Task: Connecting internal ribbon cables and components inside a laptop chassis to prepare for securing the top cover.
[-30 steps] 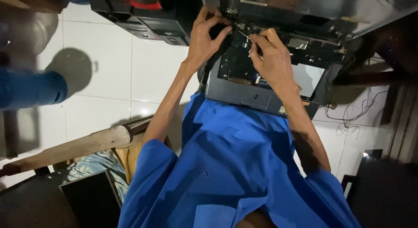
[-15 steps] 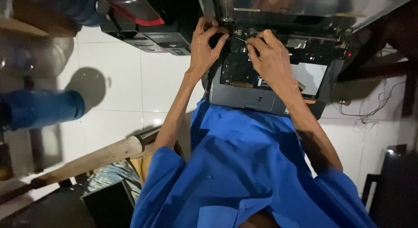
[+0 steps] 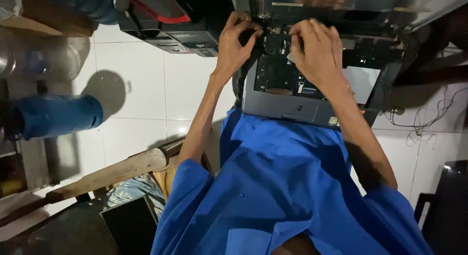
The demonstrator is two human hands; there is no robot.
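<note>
Head view, left to right. A blue cylinder [image 3: 58, 116] lies over the white tiled floor [image 3: 141, 75]; a wooden bar [image 3: 112, 174] slants below it. The left hand [image 3: 234, 43], fingers curled and pinching at the hinge area, grips the far-left corner of the opened laptop base [image 3: 292, 106], which rests on the blue-clad lap with its long axis running left–right. The right hand [image 3: 317, 50], fingertips pressed together over the exposed circuit board [image 3: 280, 77], lies nearer the centre; what it pinches cannot be told. Loose cables [image 3: 429, 113] trail at right.
</note>
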